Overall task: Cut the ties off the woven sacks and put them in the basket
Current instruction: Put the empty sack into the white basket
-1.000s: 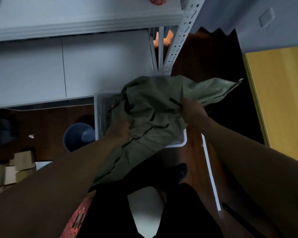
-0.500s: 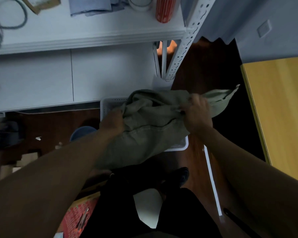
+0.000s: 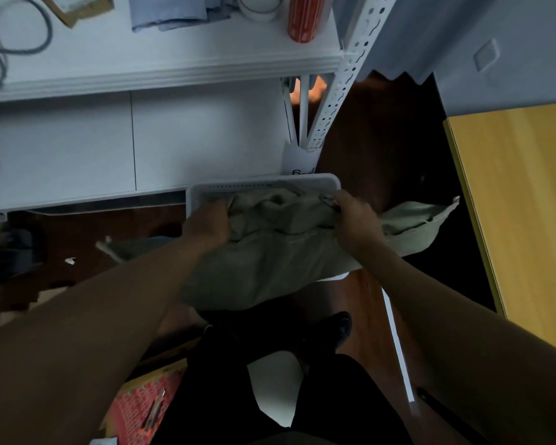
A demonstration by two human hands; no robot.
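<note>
A crumpled grey-green woven sack (image 3: 280,252) lies across a white plastic basket (image 3: 264,184) on the floor. My left hand (image 3: 207,224) grips the sack's bunched left part. My right hand (image 3: 355,218) grips its right part, with a small dark object, maybe a tool or tie, sticking out near the fingers. One end of the sack (image 3: 430,216) hangs over the basket's right side and another flap sticks out to the left. The basket's inside is mostly hidden under the sack.
A white metal shelf unit (image 3: 161,69) stands just behind the basket, with a red can (image 3: 304,17), tape and cables on top. A yellow wooden board (image 3: 520,203) is at the right. A red patterned box (image 3: 142,409) lies by my legs on the dark floor.
Both hands have lowered the sack from above the basket down onto it. The sack has spread wider, its ends now hanging over both sides.
</note>
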